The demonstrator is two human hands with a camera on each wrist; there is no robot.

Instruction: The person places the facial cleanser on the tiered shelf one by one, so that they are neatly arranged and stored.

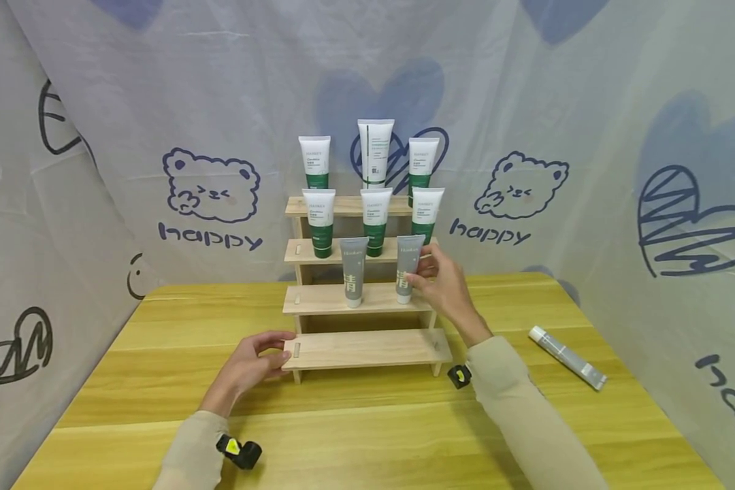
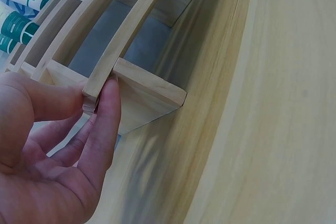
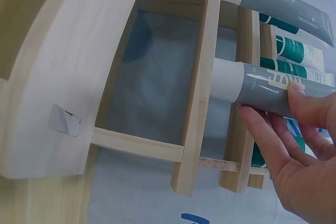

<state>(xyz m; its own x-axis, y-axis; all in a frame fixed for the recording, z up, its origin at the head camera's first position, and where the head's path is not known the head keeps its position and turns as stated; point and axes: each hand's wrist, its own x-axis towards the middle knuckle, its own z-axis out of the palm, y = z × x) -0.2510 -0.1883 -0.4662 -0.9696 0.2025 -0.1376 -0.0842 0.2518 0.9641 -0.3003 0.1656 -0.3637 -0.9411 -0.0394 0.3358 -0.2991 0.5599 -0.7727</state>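
A four-step wooden display rack (image 1: 367, 350) stands on the table. My left hand (image 1: 254, 364) pinches the left end of its lowest shelf between thumb and fingers, as the left wrist view shows closely. On the second shelf from the bottom, my right hand (image 1: 444, 282) holds a grey tube (image 1: 409, 262) upright, cap down, thumb in front. Another grey tube (image 1: 353, 272) stands to its left on the same shelf. Behind them, white-and-green tubes (image 1: 321, 224) stand on the third shelf, and more tubes (image 1: 376, 156) on the top one, a taller one in the middle.
A further grey tube (image 1: 567, 357) with a white cap lies on the yellow wood-grain table (image 1: 343, 435), right of the rack. A cloth (image 1: 220, 82) printed with bears and hearts hangs behind and at both sides.
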